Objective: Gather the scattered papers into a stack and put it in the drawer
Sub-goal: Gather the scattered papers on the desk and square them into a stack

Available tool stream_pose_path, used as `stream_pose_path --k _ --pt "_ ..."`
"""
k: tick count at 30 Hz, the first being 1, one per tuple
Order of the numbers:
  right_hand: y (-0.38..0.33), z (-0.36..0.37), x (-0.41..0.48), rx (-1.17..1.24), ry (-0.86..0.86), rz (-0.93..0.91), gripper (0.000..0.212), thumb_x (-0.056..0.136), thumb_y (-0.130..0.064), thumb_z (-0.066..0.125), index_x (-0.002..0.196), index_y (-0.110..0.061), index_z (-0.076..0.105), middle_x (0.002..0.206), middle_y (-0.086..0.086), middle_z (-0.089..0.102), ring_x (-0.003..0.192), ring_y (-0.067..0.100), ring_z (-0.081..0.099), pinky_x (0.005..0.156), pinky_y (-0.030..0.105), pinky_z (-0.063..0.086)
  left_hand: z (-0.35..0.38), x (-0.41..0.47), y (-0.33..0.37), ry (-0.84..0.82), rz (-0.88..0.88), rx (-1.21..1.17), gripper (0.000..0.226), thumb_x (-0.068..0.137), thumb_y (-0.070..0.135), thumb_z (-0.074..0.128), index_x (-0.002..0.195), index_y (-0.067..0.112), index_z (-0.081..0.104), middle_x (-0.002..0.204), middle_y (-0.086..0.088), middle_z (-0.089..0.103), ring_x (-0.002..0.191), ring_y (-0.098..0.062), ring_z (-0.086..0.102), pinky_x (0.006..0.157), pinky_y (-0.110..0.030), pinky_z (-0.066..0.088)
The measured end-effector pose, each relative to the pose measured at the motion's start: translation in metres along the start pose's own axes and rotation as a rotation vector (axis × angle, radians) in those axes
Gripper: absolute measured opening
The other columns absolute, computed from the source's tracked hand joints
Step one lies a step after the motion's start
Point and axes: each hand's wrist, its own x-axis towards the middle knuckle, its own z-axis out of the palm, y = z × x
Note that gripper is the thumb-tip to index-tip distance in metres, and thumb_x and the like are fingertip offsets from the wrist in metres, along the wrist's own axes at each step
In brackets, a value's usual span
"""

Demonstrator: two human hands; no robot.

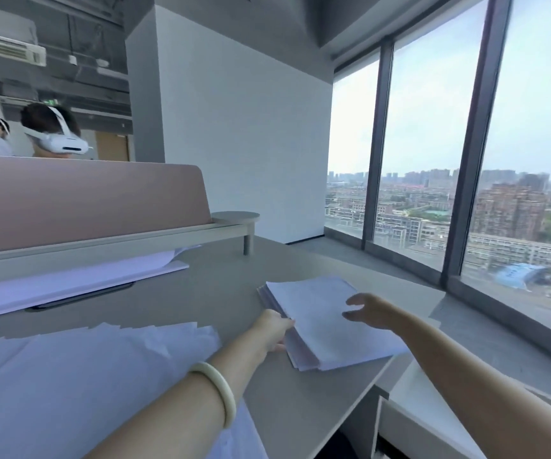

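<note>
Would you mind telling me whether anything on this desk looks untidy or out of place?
Yes: the paper stack near the right edge of the desk is fanned along its left side, not squared, and loose sheets lie overlapping and rumpled at near left.

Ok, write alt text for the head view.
A person's left hand meets the left edge of a paper stack on a grey desk, while the right hand is open over it. Loose sheets lie lower left; windows show a city.

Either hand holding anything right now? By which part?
Left hand grips the paper stack at its left edge. Right hand is open above the stack's top, holding nothing.
</note>
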Motion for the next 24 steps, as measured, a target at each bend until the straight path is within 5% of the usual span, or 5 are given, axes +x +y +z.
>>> stream_pose_path --k 4,9,14,18,24 --pt "-0.054 0.019 -0.004 0.015 -0.014 -0.166 0.049 0.093 -0.030 0.058 0.137 -0.013 0.048 0.145 0.000 0.047 0.130 0.019 0.047 0.103 0.026 0.039 -0.038 -0.016 -0.001 0.106 0.021 0.027 0.044 0.097 0.020 0.051 0.137 0.006 0.041 0.113 -0.006 0.045 0.092 -0.020 0.052 0.064 -0.023 0.047" --pt "-0.137 0.077 -0.005 0.124 -0.180 -0.330 0.047 0.091 -0.030 0.061 0.132 -0.010 0.048 0.124 0.002 0.050 0.105 0.015 0.050 0.080 0.019 0.040 -0.128 -0.055 -0.013 0.343 0.030 0.092 0.042 0.094 0.022 0.053 0.134 0.010 0.046 0.114 -0.005 0.052 0.091 -0.020 0.052 0.072 -0.028 0.045" --pt "-0.194 0.152 -0.017 0.019 -0.329 -0.325 0.084 0.085 -0.060 0.052 0.151 -0.021 0.017 0.157 0.004 0.025 0.143 0.025 0.028 0.115 0.035 0.027 -0.230 -0.116 -0.044 0.560 -0.070 0.381 0.057 0.091 0.032 0.055 0.141 0.011 0.039 0.144 -0.008 0.042 0.116 -0.021 0.050 0.093 -0.027 0.041" --pt "-0.210 0.179 -0.030 -0.209 -0.182 -0.431 0.083 0.087 -0.070 0.033 0.152 -0.023 0.011 0.161 -0.004 0.009 0.148 0.026 0.005 0.119 0.037 0.010 -0.283 -0.171 -0.082 0.687 -0.373 0.826 0.071 0.083 0.064 0.044 0.141 0.024 0.035 0.149 -0.006 0.030 0.136 -0.030 0.031 0.110 -0.042 0.031" --pt "-0.215 0.186 -0.021 -0.241 -0.147 -0.452 0.080 0.090 -0.068 0.026 0.152 -0.020 0.011 0.161 -0.005 0.012 0.149 0.023 0.006 0.119 0.036 0.010 -0.310 -0.221 -0.125 0.862 -0.605 0.838 0.099 0.066 0.090 0.025 0.149 0.035 0.019 0.159 -0.002 0.015 0.146 -0.036 0.006 0.114 -0.055 0.011"
